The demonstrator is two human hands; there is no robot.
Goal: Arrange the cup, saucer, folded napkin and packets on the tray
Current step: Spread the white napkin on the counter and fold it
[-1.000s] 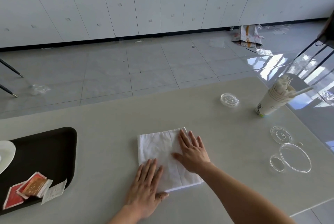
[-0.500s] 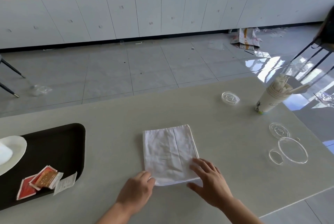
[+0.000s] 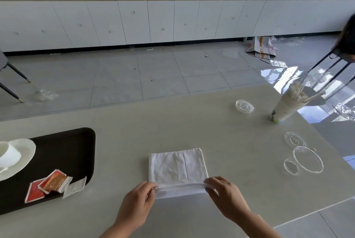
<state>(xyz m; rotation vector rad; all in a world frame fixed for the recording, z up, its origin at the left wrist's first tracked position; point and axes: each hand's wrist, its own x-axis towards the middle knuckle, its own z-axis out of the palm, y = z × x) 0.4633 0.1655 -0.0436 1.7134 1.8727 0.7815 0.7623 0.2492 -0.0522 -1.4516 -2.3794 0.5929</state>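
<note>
On the table (image 3: 192, 126), white napkin (image 3: 177, 168), near edge lifted, both corners pinched.

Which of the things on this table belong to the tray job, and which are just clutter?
Job:
napkin, near edge pinched by left hand and right hand
tray
saucer
cup
packets

Lying about:
clear lids
stacked paper cups
</note>
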